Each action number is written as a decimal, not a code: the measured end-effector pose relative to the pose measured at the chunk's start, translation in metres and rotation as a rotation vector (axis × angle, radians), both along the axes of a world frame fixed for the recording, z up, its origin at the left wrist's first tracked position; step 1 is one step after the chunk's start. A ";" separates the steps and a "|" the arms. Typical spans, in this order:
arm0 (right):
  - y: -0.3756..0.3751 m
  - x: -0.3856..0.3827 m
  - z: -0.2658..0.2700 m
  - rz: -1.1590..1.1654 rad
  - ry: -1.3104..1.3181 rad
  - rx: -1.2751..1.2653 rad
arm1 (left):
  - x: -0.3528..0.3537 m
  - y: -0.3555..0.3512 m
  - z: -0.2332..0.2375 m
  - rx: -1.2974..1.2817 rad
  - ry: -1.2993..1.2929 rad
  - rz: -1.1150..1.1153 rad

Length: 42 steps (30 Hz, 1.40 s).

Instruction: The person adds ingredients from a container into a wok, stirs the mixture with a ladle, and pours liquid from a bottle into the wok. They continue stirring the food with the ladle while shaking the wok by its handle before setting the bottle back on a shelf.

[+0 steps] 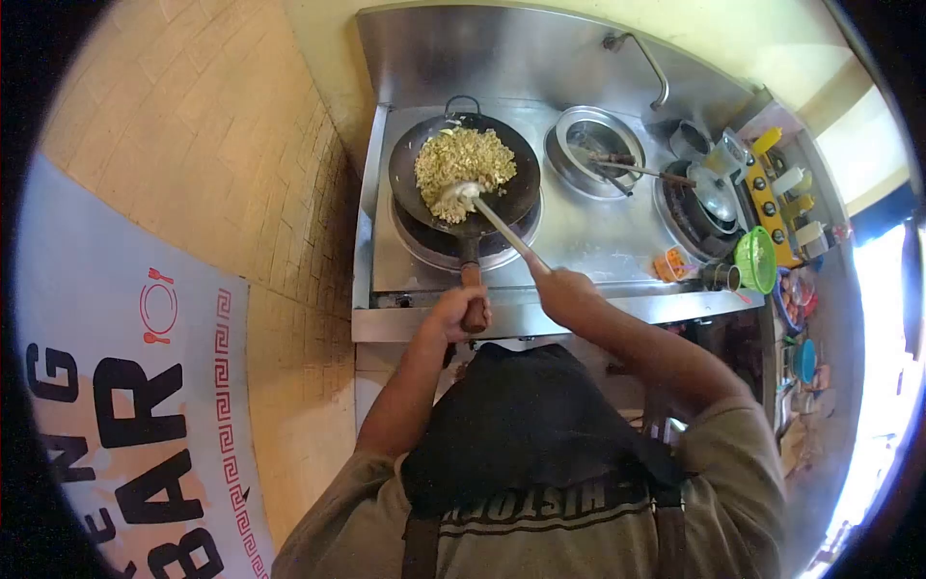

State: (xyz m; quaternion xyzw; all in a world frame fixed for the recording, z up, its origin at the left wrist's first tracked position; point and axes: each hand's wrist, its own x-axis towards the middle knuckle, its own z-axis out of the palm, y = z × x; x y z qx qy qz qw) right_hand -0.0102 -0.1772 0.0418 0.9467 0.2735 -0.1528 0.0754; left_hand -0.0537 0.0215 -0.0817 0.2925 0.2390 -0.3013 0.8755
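A dark wok sits over the left burner of the steel stove, with a heap of fried rice in it. My left hand is closed around the wok's wooden handle, close to the stove's front edge. In my right hand is the long handle of a wok ladle, gripped with the fingers wrapped round it. The ladle's head touches the near side of the rice, which partly hides it.
A round metal pot with utensils across it stands right of the wok. Further right are a second pan with a lid, a green basket, an orange container and several bottles. A bent tap reaches over the back.
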 end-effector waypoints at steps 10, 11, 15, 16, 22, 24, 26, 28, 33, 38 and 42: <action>-0.088 0.038 0.115 0.130 -0.204 -0.270 | -0.020 -0.040 0.058 0.086 -0.137 0.082; -0.088 0.040 0.136 0.131 -0.231 -0.271 | -0.011 -0.033 0.051 0.084 -0.129 0.127; -0.087 0.049 0.141 0.154 -0.298 -0.420 | -0.006 -0.031 0.038 0.001 -0.112 0.148; -0.083 0.059 0.118 0.041 -0.157 -0.276 | -0.005 -0.032 0.030 -0.029 -0.137 0.162; -0.075 0.100 -0.006 -0.144 0.001 0.509 | -0.007 -0.028 -0.002 -0.048 -0.153 0.241; -0.051 0.101 -0.020 -0.312 0.072 0.550 | -0.003 -0.022 -0.012 -0.017 -0.166 0.214; -0.016 0.101 -0.018 -0.535 0.276 0.597 | -0.008 -0.023 -0.015 0.047 -0.157 0.172; -0.014 0.096 -0.007 -0.570 0.502 0.695 | -0.004 -0.019 -0.012 0.149 -0.149 0.135; -0.025 0.072 -0.046 -0.193 0.185 0.697 | -0.010 -0.022 -0.023 0.186 -0.144 0.156; -0.033 0.071 0.024 -0.620 0.710 0.778 | 0.000 -0.015 -0.032 0.297 -0.167 0.165; -0.017 0.083 -0.021 -0.201 0.129 0.613 | 0.002 -0.020 -0.034 0.203 -0.171 0.185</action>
